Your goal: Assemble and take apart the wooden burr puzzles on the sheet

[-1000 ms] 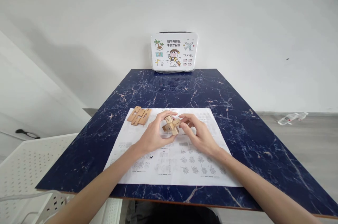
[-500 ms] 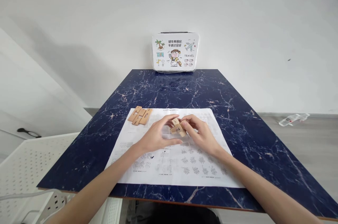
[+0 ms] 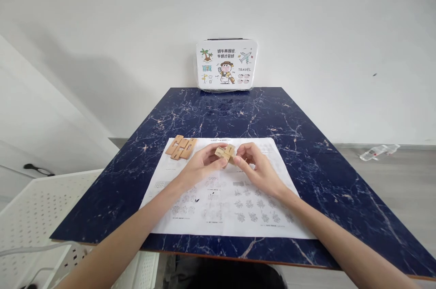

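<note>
My left hand (image 3: 201, 165) is closed on a small wooden puzzle (image 3: 225, 151) of interlocked pieces with dark marks on them. From the other side, the thumb and fingers of my right hand (image 3: 258, 170) pinch its right edge. The puzzle is held just above a printed instruction sheet (image 3: 218, 227), whose rows of small line drawings lie under both hands. Several flat, slotted wooden pieces (image 3: 181, 147) with numbers on them lie together at the sheet's upper left corner.
The blue marbled table (image 3: 289, 121) carries the sheet. A white cartoon-printed case (image 3: 226, 64) leans on the wall at the table's far edge. A white perforated rack (image 3: 30, 207) with a cable stands at the left. Clear plastic bottles (image 3: 378, 153) lie on the floor at right.
The puzzle has been turned and shifted slightly up and left. My left hand, earlier spread around it, has closed on it, and my right hand stays at its right side.
</note>
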A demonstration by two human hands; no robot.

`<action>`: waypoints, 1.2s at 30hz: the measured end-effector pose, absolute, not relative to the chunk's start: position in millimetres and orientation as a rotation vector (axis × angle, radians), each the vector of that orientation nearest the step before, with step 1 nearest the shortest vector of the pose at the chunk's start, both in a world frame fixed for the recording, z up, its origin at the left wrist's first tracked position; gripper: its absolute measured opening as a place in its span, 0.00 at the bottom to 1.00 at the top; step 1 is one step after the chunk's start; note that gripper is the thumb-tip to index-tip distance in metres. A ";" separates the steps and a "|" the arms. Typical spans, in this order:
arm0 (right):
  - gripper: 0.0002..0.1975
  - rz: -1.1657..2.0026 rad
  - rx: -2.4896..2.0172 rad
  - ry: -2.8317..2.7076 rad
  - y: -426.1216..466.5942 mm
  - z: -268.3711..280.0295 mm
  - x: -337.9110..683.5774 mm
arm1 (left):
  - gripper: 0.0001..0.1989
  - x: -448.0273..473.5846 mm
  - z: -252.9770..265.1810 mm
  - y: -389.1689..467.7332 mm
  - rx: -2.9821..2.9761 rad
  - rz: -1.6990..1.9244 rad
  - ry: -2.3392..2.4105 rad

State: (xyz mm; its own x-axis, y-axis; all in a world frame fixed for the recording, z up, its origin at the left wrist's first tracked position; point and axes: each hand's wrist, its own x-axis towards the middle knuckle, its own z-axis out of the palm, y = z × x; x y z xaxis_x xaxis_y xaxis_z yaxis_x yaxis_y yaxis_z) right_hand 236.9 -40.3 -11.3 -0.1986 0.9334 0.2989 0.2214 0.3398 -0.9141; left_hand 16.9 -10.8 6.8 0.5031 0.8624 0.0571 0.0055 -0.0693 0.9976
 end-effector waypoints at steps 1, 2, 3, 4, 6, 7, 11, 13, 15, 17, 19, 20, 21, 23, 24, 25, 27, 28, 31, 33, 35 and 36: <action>0.15 0.947 -1.071 -1.696 -40.2 -11.4 237.1 | 0.28 16.2 5.9 -9.8 1.463 0.872 0.795; 0.15 0.958 -1.086 -1.742 -40.2 -11.3 237.2 | 0.29 15.6 5.3 -8.8 1.455 0.885 0.792; 0.16 0.965 -1.098 -1.786 -40.3 -11.2 237.2 | 0.30 15.2 5.0 -8.1 1.453 0.887 0.788; 0.17 0.961 -1.109 -1.823 -40.4 -11.0 237.0 | 0.30 14.9 5.0 -7.6 1.458 0.874 0.785; 0.17 0.914 -1.131 -1.864 -40.5 -10.6 236.8 | 0.29 14.9 6.2 -7.2 1.484 0.817 0.788; 0.16 0.891 -1.136 -1.877 -40.5 -10.5 236.7 | 0.27 15.2 7.1 -7.4 1.498 0.787 0.794; 0.14 0.903 -1.119 -1.885 -39.7 -10.0 237.6 | 0.25 17.6 7.9 -8.8 1.529 0.770 0.824; 0.14 0.905 -1.112 -1.877 -39.6 -10.3 237.8 | 0.26 19.1 5.6 -9.1 1.522 0.807 0.842; 0.14 0.861 -1.119 -1.872 -39.7 -11.3 237.2 | 0.27 20.4 2.5 -9.2 1.515 0.844 0.853; 0.14 0.813 -1.129 -1.867 -39.8 -12.8 236.0 | 0.27 21.3 -0.3 -9.5 1.515 0.872 0.852; 0.15 0.789 -1.137 -1.864 -39.9 -14.1 234.7 | 0.28 21.8 -2.2 -10.3 1.516 0.896 0.851; 0.15 0.785 -1.141 -1.861 -39.9 -14.5 234.3 | 0.27 21.9 -2.7 -10.8 1.517 0.905 0.849; 0.16 0.788 -1.146 -1.861 -40.0 -14.6 234.0 | 0.27 21.9 -3.1 -11.4 1.519 0.913 0.845; 0.18 0.808 -1.150 -1.860 -40.3 -13.9 234.0 | 0.27 21.9 -3.4 -12.6 1.534 0.931 0.830; 0.19 0.828 -1.148 -1.857 -40.6 -13.3 234.3 | 0.28 21.8 -3.4 -13.2 1.544 0.940 0.821; 0.19 0.856 -1.145 -1.850 -40.8 -12.6 234.6 | 0.28 21.7 -3.3 -13.7 1.556 0.949 0.813; 0.20 0.950 -1.136 -1.824 -40.9 -11.1 235.4 | 0.29 21.4 -2.7 -14.9 1.587 0.968 0.804; 0.21 1.022 -1.121 -1.794 -40.8 -10.4 235.7 | 0.30 21.1 -2.1 -15.5 1.610 0.974 0.801; 0.22 1.378 -1.010 -1.636 -39.2 -8.5 235.7 | 0.31 20.6 0.1 -17.4 1.707 0.993 0.793; 0.22 1.610 -0.924 -1.499 -37.9 -6.9 235.2 | 0.32 20.9 1.6 -18.2 1.759 1.001 0.783; 0.22 1.735 -0.893 -1.405 -37.0 -5.3 234.6 | 0.32 21.8 2.6 -18.4 1.779 1.012 0.768; 0.22 1.758 -0.892 -1.378 -36.7 -4.7 234.3 | 0.33 22.3 3.1 -18.5 1.780 1.017 0.761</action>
State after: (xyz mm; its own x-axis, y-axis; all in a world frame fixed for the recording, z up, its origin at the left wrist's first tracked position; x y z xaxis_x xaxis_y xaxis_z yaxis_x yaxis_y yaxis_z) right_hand 234.3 -36.7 -4.7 -0.5011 0.8610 -0.0873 -0.1211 -0.1696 -0.9780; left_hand 22.3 -18.5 3.1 0.4675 0.8266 0.3134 0.0671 -0.3867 0.9198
